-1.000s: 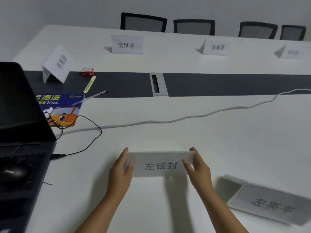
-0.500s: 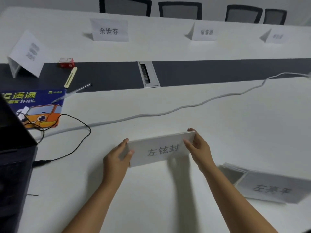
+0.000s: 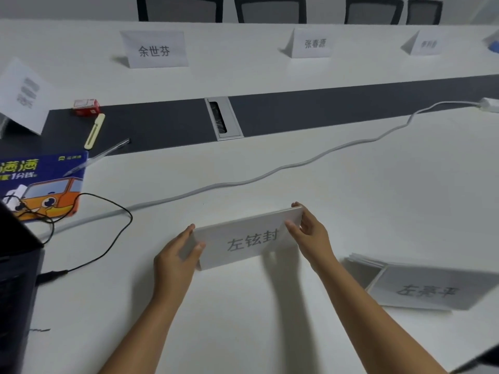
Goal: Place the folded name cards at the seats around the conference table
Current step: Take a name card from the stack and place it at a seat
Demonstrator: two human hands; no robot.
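Near the tabletop's near edge, about midway along it, a folded name card [image 3: 249, 240] is held by both ends: the left hand [image 3: 176, 255] pinches its left end between thumb and fingers, and the right hand [image 3: 310, 230] grips its right end the same way. The card sits tilted, right end farther from the near edge than the left; I cannot tell whether its base touches the tabletop [image 3: 378, 190] or is just above it. Just beside it, toward the near right corner, lies a stack of cards [image 3: 421, 287] not yet set out, the top one lying flat. A grey cable [image 3: 270, 174] snakes across beyond the held card.

Along the far edge three cards already stand, one [image 3: 155, 49] before each of three chairs [image 3: 270, 9], and a fourth card [image 3: 23, 95] stands at the left end. So the far side looks largely done. By my reading, the near side is only starting: this card must be stood at its seat, and the stack remains to be distributed.
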